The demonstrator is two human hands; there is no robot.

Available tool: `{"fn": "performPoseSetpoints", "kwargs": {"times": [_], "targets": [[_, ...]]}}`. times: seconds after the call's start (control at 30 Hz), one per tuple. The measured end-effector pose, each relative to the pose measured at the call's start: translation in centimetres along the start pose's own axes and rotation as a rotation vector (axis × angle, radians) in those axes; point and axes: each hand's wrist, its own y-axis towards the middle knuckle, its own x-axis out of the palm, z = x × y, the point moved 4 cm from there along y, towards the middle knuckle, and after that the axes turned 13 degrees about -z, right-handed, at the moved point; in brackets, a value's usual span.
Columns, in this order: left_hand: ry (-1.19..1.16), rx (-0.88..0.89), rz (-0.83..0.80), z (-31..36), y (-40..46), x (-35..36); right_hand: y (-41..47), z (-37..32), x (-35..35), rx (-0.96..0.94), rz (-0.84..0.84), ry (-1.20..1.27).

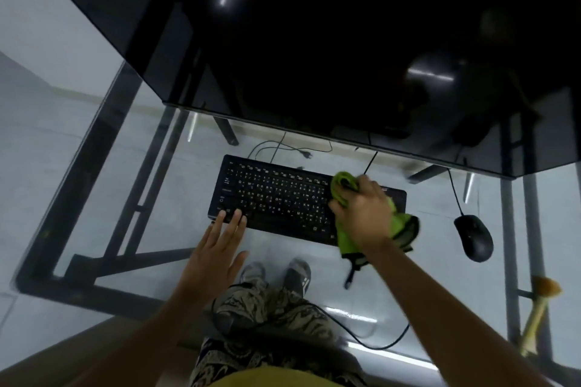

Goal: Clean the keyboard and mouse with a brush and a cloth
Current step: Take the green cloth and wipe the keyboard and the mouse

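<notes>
Centrally, keyboard (301, 198) on glass surface (125, 166); right hand (361, 207) grips green cloth (345, 223) against its right end; left hand (217, 245), fingers straight, touches its near-left corner; mouse (474, 237) right; brush (540, 308) far right

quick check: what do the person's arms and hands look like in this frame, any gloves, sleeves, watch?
Both forearms are bare up to the frame edge: no sleeves in view. The left hand and right hand wear no gloves, and no watch, ring or wristband shows on either. No markings or cables on the arms.
</notes>
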Motion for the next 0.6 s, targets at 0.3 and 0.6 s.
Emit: {"fn": "performPoseSetpoints", "kwargs": {"times": [0.3, 0.6], "targets": [[-0.016, 0.019, 0.055, 0.2, -0.1, 0.3, 5.5, -14.8, 3.6, -0.332, -0.063, -0.086], [-0.066, 0.002, -0.013, 0.3, 0.0, -0.2, -0.9, 4.4, -0.9, 0.036, 0.037, -0.135]]}}
